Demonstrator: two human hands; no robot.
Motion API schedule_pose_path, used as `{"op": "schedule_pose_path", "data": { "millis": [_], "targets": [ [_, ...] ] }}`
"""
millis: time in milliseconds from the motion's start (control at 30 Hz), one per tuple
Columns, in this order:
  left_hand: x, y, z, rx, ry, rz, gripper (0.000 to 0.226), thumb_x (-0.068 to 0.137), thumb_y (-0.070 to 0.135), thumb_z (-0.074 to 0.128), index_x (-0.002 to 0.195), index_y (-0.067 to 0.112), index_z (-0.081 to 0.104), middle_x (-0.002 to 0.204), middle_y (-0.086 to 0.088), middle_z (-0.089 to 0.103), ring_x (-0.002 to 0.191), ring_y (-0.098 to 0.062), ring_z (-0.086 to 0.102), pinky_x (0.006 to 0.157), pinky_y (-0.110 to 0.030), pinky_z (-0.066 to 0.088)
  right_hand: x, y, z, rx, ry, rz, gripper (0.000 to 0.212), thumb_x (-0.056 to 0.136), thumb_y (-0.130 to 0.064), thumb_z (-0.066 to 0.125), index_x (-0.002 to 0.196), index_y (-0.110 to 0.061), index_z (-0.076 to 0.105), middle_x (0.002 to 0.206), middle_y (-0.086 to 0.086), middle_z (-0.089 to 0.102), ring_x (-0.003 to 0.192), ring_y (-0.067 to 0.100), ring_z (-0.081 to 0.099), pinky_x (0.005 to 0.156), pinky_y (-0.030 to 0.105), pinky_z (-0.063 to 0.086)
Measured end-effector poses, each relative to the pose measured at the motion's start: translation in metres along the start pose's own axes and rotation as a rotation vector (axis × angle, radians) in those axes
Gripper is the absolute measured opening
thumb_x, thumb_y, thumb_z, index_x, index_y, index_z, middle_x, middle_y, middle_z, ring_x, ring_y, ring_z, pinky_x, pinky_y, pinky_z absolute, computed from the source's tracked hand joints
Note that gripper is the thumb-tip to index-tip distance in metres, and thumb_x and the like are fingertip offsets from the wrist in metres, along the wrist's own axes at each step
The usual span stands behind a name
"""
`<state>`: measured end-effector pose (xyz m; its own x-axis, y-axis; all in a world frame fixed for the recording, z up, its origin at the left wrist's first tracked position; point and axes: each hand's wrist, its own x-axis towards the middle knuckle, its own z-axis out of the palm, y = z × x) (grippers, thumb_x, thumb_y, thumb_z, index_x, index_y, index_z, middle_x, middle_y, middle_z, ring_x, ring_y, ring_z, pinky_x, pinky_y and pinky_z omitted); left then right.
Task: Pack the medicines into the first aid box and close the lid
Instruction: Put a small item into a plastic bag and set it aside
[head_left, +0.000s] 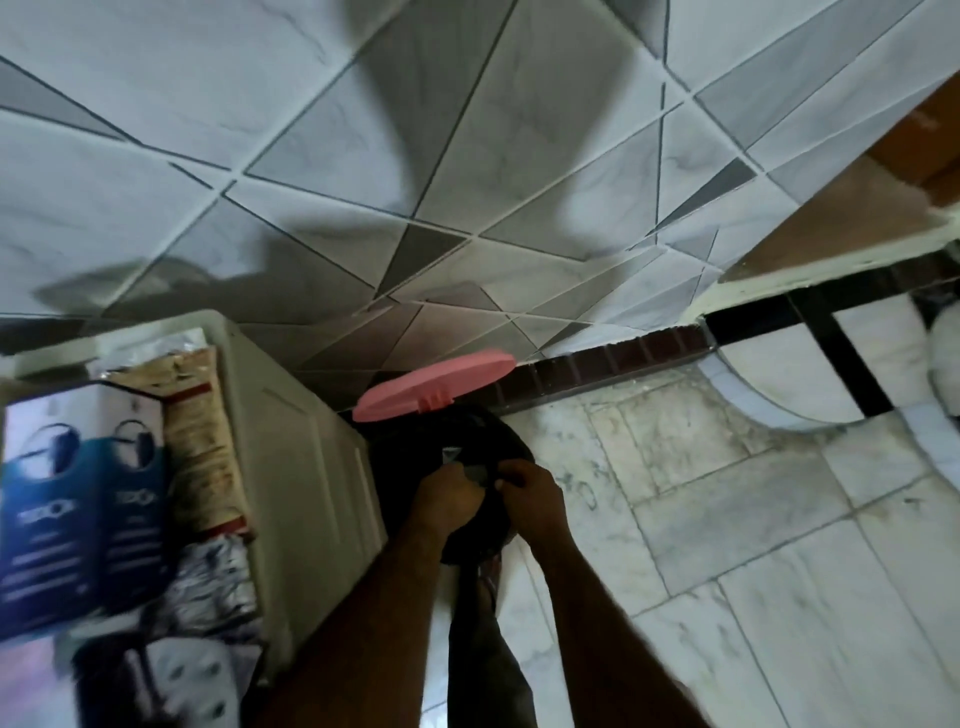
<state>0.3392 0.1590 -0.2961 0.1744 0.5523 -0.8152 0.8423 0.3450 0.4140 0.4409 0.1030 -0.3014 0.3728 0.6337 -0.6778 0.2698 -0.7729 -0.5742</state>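
Your 2 hands meet over a black bag: your left hand (451, 496) is clenched on a fold of it, your right hand (530, 493) pinches the same dark stuff, with a small grey piece between the fingertips that is too blurred to name. The bag (488, 457) looks soft and limp, sagging under your grip, so it will likely slip and bunch; take it by the rim with both hands rather than by the slack middle.

Just behind the bag a pink lid (434, 384) stands tilted up, hinged open; whether it belongs to the first aid box you cannot tell, since the bag hides what lies under it. If it does, it looks like stiff light plastic, best pushed down at the front tab.

To your left stands a white cabinet (306, 441), touching or just beside the bag. On it lie 2 blue packs (78, 519) and crumpled foil (213, 577), which may be medicines, light and easily crushed. Nothing shows packed yet.
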Motion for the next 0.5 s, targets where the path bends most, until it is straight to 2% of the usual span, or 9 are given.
{"op": "schedule_pose_path", "data": {
  "millis": [67,167,233,300,400,500],
  "targets": [
    [-0.033,0.016,-0.015,-0.059,0.032,0.069,0.045,0.094,0.028,0.051,0.136,0.010,0.048,0.139,-0.013,0.052,0.125,-0.030,0.051,0.109,-0.037,0.039,-0.027,-0.022,-0.011,0.042,0.065,-0.044,0.036,0.087,-0.015,0.056,0.122,-0.022,0.064,0.126,-0.002,0.065,0.115,0.016,0.058,0.088,0.019,0.037],
    [-0.093,0.041,-0.042,-0.125,0.094,0.211,0.042,0.097,0.020,0.048,0.138,0.011,0.046,0.138,-0.012,0.053,0.126,-0.028,0.051,0.109,-0.038,0.040,-0.068,-0.060,-0.029,0.107,0.153,-0.157,0.032,0.086,-0.015,0.057,0.114,-0.026,0.068,0.116,-0.004,0.069,0.107,0.014,0.062,0.091,0.025,0.044],
    [-0.133,0.049,-0.061,-0.142,0.158,0.326,0.038,0.098,0.015,0.046,0.136,0.016,0.049,0.132,-0.009,0.057,0.124,-0.026,0.053,0.107,-0.037,0.042,-0.101,-0.086,-0.040,0.130,0.216,-0.231,0.029,0.086,-0.014,0.059,0.109,-0.027,0.069,0.112,-0.004,0.070,0.103,0.014,0.063,0.094,0.031,0.048],
    [-0.167,0.051,-0.076,-0.120,0.228,0.433,0.035,0.098,0.015,0.046,0.132,0.019,0.051,0.125,-0.006,0.061,0.119,-0.025,0.057,0.105,-0.035,0.044,-0.129,-0.104,-0.047,0.146,0.236,-0.293,0.028,0.086,-0.014,0.058,0.106,-0.030,0.070,0.107,-0.007,0.071,0.097,0.010,0.063,0.092,0.032,0.049],
    [-0.224,0.043,-0.106,-0.100,0.309,0.514,0.042,0.098,0.017,0.046,0.140,0.019,0.044,0.137,-0.006,0.055,0.125,-0.022,0.052,0.106,-0.031,0.038,-0.172,-0.132,-0.051,0.083,0.263,-0.389,0.026,0.082,-0.026,0.054,0.103,-0.031,0.068,0.101,-0.009,0.071,0.092,0.009,0.066,0.089,0.039,0.054],
    [-0.272,0.023,-0.131,-0.116,0.368,0.585,0.048,0.097,0.020,0.049,0.144,0.024,0.038,0.146,-0.003,0.047,0.130,-0.020,0.047,0.106,-0.030,0.037,-0.210,-0.154,-0.044,0.134,0.244,-0.462,0.032,0.083,-0.021,0.058,0.112,-0.032,0.064,0.110,-0.009,0.069,0.100,0.011,0.065,0.092,0.044,0.053]
  ]
}}
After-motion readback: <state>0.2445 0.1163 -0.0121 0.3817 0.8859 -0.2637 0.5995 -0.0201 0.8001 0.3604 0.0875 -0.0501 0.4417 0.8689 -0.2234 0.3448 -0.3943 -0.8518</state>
